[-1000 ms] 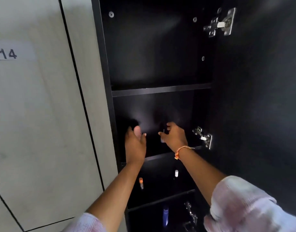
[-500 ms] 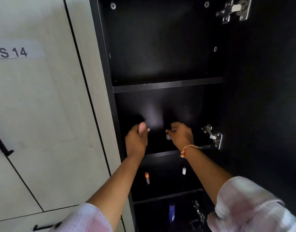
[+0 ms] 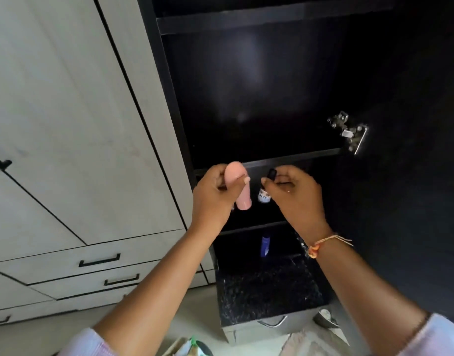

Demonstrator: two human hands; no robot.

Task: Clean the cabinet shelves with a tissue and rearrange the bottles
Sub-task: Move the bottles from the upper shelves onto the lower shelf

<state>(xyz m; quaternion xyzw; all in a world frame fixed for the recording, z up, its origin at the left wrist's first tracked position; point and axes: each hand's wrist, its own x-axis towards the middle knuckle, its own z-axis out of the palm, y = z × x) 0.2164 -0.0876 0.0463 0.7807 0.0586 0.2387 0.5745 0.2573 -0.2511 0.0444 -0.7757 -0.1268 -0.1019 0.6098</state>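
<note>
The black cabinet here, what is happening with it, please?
A person stands at the open black cabinet, holding two bottles out in front of its shelves. The left hand grips a pale pink plastic bottle, and the right hand holds a small dark-capped bottle. A blue bottle stands on a lower shelf. No tissue is visible.
</note>
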